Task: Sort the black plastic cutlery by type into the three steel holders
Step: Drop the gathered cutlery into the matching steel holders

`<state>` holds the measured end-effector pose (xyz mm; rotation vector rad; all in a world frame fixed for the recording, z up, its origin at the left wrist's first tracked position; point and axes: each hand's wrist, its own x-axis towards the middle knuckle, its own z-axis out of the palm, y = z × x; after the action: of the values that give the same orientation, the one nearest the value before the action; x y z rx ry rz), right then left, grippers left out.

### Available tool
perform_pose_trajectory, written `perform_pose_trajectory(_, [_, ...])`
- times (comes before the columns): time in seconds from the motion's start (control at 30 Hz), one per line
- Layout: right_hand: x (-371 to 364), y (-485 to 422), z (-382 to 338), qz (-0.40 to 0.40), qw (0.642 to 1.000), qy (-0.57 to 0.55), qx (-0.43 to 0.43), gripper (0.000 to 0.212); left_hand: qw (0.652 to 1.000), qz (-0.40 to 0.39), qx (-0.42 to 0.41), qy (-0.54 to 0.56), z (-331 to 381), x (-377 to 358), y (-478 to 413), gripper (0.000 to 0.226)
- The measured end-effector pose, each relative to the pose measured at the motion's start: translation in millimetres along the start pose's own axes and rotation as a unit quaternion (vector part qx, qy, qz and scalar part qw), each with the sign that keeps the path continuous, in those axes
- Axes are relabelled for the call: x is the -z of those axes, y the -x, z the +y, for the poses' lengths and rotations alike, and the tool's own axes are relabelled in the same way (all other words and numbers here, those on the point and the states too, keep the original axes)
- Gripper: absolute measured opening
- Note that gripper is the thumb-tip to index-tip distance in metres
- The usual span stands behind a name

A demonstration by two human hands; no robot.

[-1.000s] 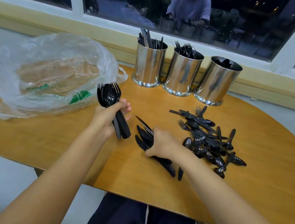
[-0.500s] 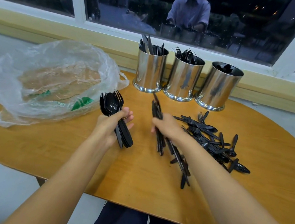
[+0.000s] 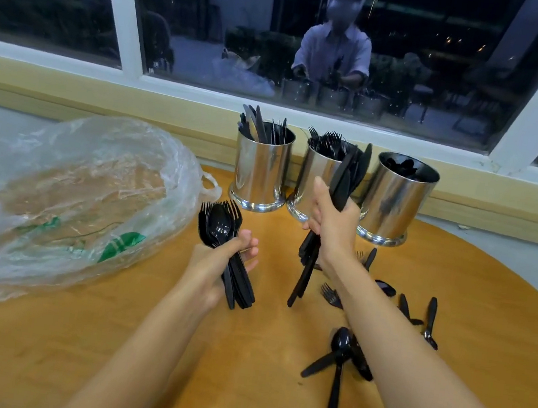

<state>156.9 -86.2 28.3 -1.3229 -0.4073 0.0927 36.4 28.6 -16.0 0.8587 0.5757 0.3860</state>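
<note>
Three steel holders stand at the table's far edge: the left holder (image 3: 260, 168) has knives, the middle holder (image 3: 312, 179) forks, the right holder (image 3: 398, 197) spoons. My right hand (image 3: 334, 223) is raised in front of the middle holder, shut on a bundle of black knives (image 3: 347, 177) whose blades point up. My left hand (image 3: 218, 262) grips a bunch of forks and spoons (image 3: 219, 224), held upright near the table's middle. Loose black cutlery (image 3: 342, 349) lies on the table under and beside my right forearm.
A crumpled clear plastic bag (image 3: 64, 199) covers the left part of the round wooden table (image 3: 256, 357). A window and its sill run behind the holders. Loose forks and spoons (image 3: 418, 314) lie scattered to the right.
My right hand has lifted the bundle of knives off the table and carried it up toward the holders. My left hand has stayed in place with its bunch.
</note>
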Motion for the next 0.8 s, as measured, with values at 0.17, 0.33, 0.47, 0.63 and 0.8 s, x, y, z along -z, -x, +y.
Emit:
perform_pose_trajectory(0.17, [8.5,7.8,45.2,-0.018,0.997,0.063,0.051,0.042,1.000,-0.006,0.001,-0.001,-4.4,-10.1,-18.9,0.016])
perform_pose_trajectory(0.33, [17.8,7.8,86.0,-0.023,0.997,0.075,-0.016,0.045,0.999,0.015,0.049,-0.014,-17.1,-11.2,-35.5,0.015])
perform_pose_trajectory(0.47, [10.5,-12.3,73.8,-0.040,0.991,0.127,0.017,0.037,0.997,0.007,0.065,-0.030,-14.8,-10.8,-46.4,0.014])
perform_pose_trajectory(0.63, [1.1,-16.1,81.8,0.027,0.976,0.188,0.109,0.059,0.998,-0.008,0.052,-0.029,-6.9,-7.5,-57.9,0.015])
perform_pose_trajectory(0.8, [-2.1,-19.5,70.5,0.067,0.974,0.173,0.134,0.081,0.999,0.004,0.048,-0.020,-3.1,0.1,-65.6,0.014])
